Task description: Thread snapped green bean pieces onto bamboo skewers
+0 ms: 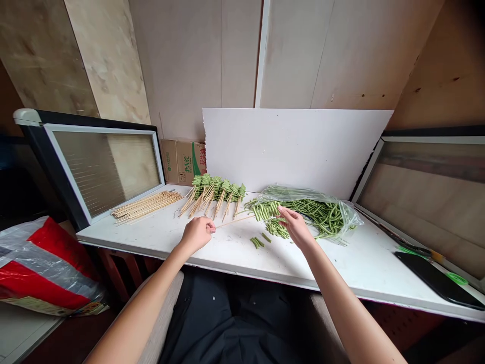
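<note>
My left hand (197, 233) pinches the bare end of a thin wooden skewer (235, 220) above the table. Cut green bean pieces (265, 211) are threaded side by side along the skewer's far end. My right hand (294, 226) is closed at that end, its fingertips on the last bean piece. Below it lies a small pile of cut bean pieces (276, 228), with several loose pieces (257, 242) nearer to me. Long whole green beans (322, 212) spill from a clear plastic bag (350, 215) to the right.
Filled bean skewers (217, 189) are stacked at the back, beside bare skewers (147, 205) on the left. A cardboard box (184, 162) stands behind. Scissors (413, 247) and a black phone (435, 278) lie on the right. Framed panels flank the white table (227, 253).
</note>
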